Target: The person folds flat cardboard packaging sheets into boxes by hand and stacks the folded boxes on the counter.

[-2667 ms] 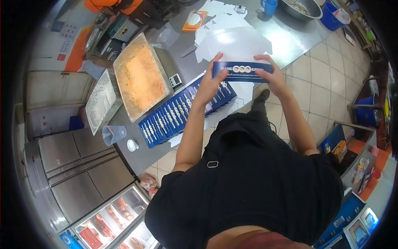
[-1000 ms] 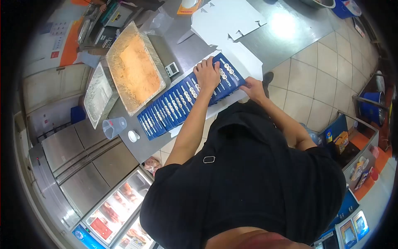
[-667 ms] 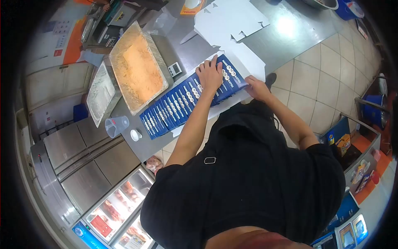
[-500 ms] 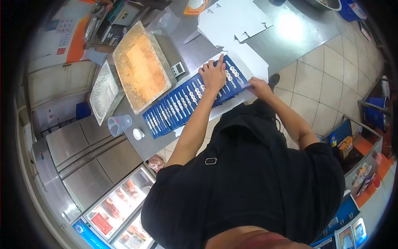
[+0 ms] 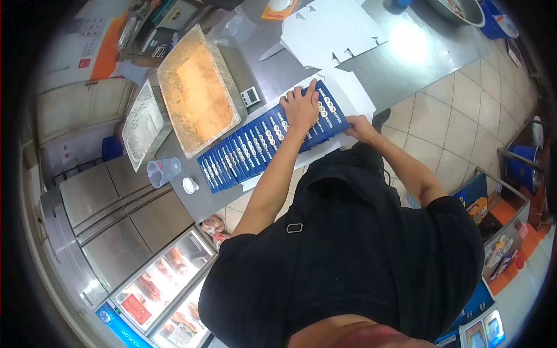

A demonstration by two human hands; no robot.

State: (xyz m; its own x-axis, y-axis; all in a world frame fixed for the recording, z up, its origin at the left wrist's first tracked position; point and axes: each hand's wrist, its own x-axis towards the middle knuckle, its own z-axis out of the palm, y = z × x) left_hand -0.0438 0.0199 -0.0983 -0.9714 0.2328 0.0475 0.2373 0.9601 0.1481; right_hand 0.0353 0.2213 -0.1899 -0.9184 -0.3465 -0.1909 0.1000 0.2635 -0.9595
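Observation:
A long row of overlapping blue printed cartons [image 5: 249, 145] lies on white cardboard [image 5: 348, 93] along the near edge of the steel table. My left hand [image 5: 301, 109] rests on top of the row near its right end, fingers spread over the cartons. At the row's right end, my right hand [image 5: 362, 129] pinches the lower corner of the last blue carton [image 5: 332, 116]. Its fingertips are partly hidden by that carton. Further white cut cardboard sheets [image 5: 328, 32] lie beyond the row.
A deep tray of orange crumbs [image 5: 200, 93] and a tray of white powder [image 5: 142, 127] stand left, with a small timer [image 5: 250, 97], a clear jug [image 5: 164, 172] and a white cup [image 5: 190, 185] nearby. A metal bowl [image 5: 461, 10] and a blue bucket [image 5: 496, 23] are at upper right.
The blue carton earlier held up in both hands is no longer raised; both hands are down at the row. Lately the right hand has shifted slightly down along the end carton's corner.

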